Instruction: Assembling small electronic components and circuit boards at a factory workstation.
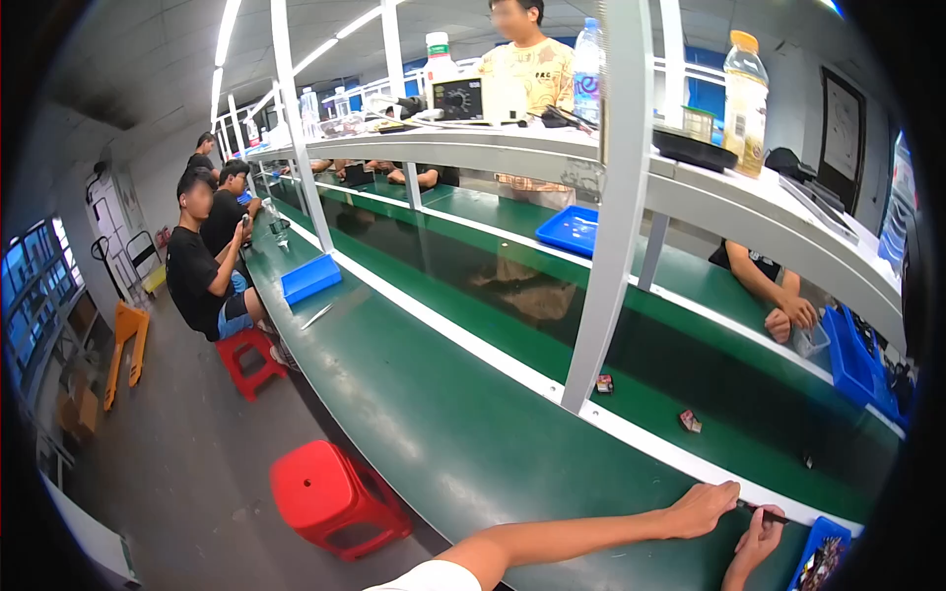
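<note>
An empty red stool stands beside the green bench, where the left hand rests knuckles-up, fingers curled onto one end of a thin dark tool, apparently to steady it, while the right hand pinches its other end near a blue tray.

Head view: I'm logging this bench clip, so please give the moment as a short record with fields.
left hand: left hand rests on the white edge strip of the green workbench, fingertips at a thin dark tool
right hand: right hand pinches the same tool, beside a blue bin
belt: two small dark-and-red parts lie on the green belt
nearby: red stool on the floor; seated people along the bench at left
overhead: shelf with bottles
</note>
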`<state>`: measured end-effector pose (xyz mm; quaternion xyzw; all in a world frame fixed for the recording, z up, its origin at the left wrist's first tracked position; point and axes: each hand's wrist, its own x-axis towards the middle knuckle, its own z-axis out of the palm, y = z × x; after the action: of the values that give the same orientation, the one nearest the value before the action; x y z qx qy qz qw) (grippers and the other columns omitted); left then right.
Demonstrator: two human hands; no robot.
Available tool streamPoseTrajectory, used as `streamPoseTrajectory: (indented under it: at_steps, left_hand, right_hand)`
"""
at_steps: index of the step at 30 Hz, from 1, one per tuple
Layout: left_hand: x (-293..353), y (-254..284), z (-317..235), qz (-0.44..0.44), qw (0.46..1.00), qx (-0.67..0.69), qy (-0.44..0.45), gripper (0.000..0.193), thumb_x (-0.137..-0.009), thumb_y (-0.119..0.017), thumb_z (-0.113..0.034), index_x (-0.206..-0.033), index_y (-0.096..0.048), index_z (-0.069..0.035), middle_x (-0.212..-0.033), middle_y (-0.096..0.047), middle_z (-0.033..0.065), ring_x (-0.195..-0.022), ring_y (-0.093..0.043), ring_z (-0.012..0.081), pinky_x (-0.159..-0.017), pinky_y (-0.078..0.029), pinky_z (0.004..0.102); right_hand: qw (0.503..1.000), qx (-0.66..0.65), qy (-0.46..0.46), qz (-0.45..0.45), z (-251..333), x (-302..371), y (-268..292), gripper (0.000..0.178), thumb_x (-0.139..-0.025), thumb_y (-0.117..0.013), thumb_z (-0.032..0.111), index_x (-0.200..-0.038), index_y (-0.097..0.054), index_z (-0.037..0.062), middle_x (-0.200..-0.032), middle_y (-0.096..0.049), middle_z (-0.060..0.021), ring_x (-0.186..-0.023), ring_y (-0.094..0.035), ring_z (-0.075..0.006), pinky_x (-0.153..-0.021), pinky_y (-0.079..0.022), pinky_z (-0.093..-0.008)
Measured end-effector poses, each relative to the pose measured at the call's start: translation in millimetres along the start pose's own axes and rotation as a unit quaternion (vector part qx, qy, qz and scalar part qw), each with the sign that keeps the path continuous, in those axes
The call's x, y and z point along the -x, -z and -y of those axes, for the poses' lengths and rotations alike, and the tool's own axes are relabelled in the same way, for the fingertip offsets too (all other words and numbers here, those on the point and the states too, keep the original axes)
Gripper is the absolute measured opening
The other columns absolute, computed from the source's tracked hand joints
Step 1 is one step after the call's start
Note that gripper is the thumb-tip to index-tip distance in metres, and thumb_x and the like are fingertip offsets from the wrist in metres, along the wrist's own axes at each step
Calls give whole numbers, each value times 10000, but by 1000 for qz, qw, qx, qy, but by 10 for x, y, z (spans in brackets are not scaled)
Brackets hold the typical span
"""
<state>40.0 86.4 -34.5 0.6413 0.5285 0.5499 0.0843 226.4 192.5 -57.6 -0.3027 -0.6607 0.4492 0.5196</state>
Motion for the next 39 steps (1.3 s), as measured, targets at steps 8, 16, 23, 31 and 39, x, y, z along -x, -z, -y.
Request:
streamPoseTrajectory:
  at_steps: [8, 16, 23, 31, 39]
  left_hand:
    - [20, -27, -7, 8, 999, -23, -29, 104, -986, -531, -62, -939, -508, 28, -906, -597, 236, -818, -602, 460, -707, -467, 525]
    - [-14, -16, 5, -2, 1000, 17, -11, 233, -1020, -529, -174, -904, -543, 27, -861, -606, 228, -804, -604, 445, -712, -467, 515]
    - [-47, 62, -49, 27, 997, 38, 65, 368, -995, -604, -265, -769, -568, 24, -773, -623, 227, -787, -603, 432, -698, -456, 505]
    - [-17, 57, -4, 24, 993, 92, 63, 300, -891, -680, -246, -772, -606, 19, -723, -607, 184, -688, -581, 370, -638, -446, 452]
    - [-61, 139, -58, 6, 984, 149, 96, 241, -826, -769, -186, -740, -633, -6, -623, -568, 93, -586, -524, 213, -559, -410, 367]
  right_hand:
    - [999, 33, -35, -3, 662, 201, -248, 219, -1034, -639, 181, -1100, -651, -28, -655, -516, 25, -525, -421, -48, -469, -319, -223]
    - [997, 4, -73, 37, 819, 266, -298, 345, -1110, -432, 266, -930, -595, 21, -765, -647, -94, -499, -481, -101, -436, -345, -230]
    - [990, 24, -90, 104, 870, 371, -346, 378, -1114, -419, 282, -844, -572, 68, -671, -620, -49, -469, -433, -71, -440, -321, -222]
    - [995, 36, -11, 97, 960, 443, -452, 381, -1120, -452, 275, -865, -624, 50, -728, -625, -34, -533, -434, -42, -480, -336, -202]
    - [987, 3, -104, 121, 851, 369, -351, 288, -1120, -461, 244, -1015, -644, 48, -771, -601, 6, -554, -376, -5, -495, -275, -168]
